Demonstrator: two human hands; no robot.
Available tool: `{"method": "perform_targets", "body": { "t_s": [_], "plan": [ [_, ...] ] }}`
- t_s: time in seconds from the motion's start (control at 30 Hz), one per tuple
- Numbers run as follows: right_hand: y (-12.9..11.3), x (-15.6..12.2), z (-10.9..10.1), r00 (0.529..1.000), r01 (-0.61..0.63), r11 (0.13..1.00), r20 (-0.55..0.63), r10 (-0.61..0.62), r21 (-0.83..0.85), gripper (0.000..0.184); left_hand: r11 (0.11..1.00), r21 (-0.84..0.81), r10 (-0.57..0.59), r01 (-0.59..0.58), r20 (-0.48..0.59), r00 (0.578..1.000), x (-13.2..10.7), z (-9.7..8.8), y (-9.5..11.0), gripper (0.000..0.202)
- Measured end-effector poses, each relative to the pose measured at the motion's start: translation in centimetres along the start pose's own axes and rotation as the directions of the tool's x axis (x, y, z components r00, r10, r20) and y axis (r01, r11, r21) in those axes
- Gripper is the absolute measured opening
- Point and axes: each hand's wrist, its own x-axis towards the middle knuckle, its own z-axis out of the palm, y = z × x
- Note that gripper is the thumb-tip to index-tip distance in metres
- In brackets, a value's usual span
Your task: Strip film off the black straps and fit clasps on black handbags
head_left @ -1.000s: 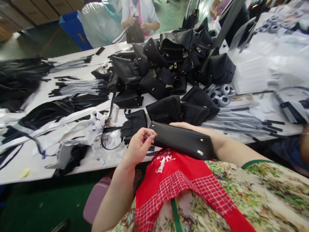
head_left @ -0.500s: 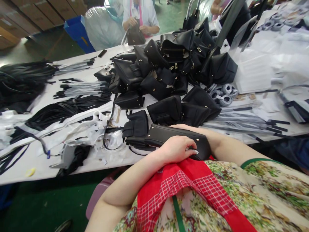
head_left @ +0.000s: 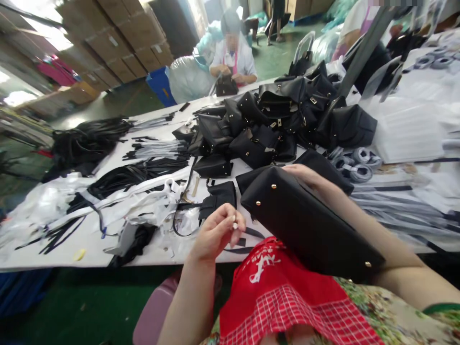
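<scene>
A black handbag (head_left: 312, 225) is tilted over my lap at the table's near edge, its base with small gold studs turned toward me. My right hand (head_left: 305, 173) grips the bag's far side, and most of the fingers are hidden behind it. My left hand (head_left: 222, 229) is held up just left of the bag, apart from it, with the fingers pinched on a small white piece (head_left: 235, 224) too small to name. Behind that hand, a black bag part with a strap (head_left: 223, 194) lies on the table.
Black handbags (head_left: 258, 139) are heaped mid-table. Black straps (head_left: 125, 177) and white wrapping scraps (head_left: 154, 199) cover the left side. Wrapped grey rolls (head_left: 359, 163) and white foam sheets (head_left: 406, 129) lie right. Across the table a person (head_left: 233, 62) handles a dark bag.
The handbag has been raised and tilted, its base now turned more toward me. My left hand has come off it and moved left. The view has swung up and left.
</scene>
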Motion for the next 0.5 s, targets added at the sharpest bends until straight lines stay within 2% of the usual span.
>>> {"method": "perform_targets", "body": {
  "t_s": [0.07,0.13,0.17,0.23,0.3,0.37,0.4,0.43,0.5],
  "plan": [
    [-3.1,1.9,-1.5,0.989,0.083,0.993,-0.113,-0.091,-0.079,0.041,0.995,-0.043,0.082,-0.088,-0.118,0.990,-0.9,-1.9,0.5,0.018],
    [-5.6,2.1,-2.4,0.932,0.201,0.937,-0.239,-0.273,-0.284,0.042,0.990,-0.045,0.125,-0.137,-0.213,0.969,-1.3,-3.2,0.7,0.017],
    [-6.3,1.8,-2.4,0.883,0.254,0.874,-0.271,-0.384,-0.414,0.042,0.988,-0.040,0.132,-0.147,-0.252,0.959,-1.3,-3.6,0.7,0.016],
    [-6.2,1.1,-1.5,0.780,0.311,0.684,-0.234,-0.580,-0.660,0.043,0.991,-0.008,0.126,-0.136,-0.326,0.937,-1.2,-4.0,0.2,0.020],
    [-4.1,0.7,0.4,0.715,0.316,0.445,-0.098,-0.692,-0.838,0.045,0.995,0.064,0.093,-0.074,-0.396,0.914,-0.7,-4.4,-0.8,0.025],
    [-0.6,0.8,2.5,0.699,0.325,0.209,0.086,-0.710,-0.922,0.044,0.982,0.188,0.062,0.032,-0.475,0.878,0.0,-4.8,-2.4,0.021],
    [1.4,0.7,3.5,0.700,0.347,0.119,0.173,-0.693,-0.930,0.042,0.957,0.274,0.058,0.100,-0.516,0.855,0.4,-5.1,-3.4,0.020],
    [3.5,0.6,4.4,0.703,0.374,0.057,0.243,-0.669,-0.926,0.040,0.917,0.361,0.063,0.170,-0.551,0.832,0.9,-5.4,-4.6,0.022],
    [7.0,-0.1,5.8,0.703,0.437,-0.005,0.345,-0.622,-0.899,0.037,0.823,0.490,0.079,0.285,-0.597,0.798,1.9,-5.9,-7.0,0.026]
  ]
}}
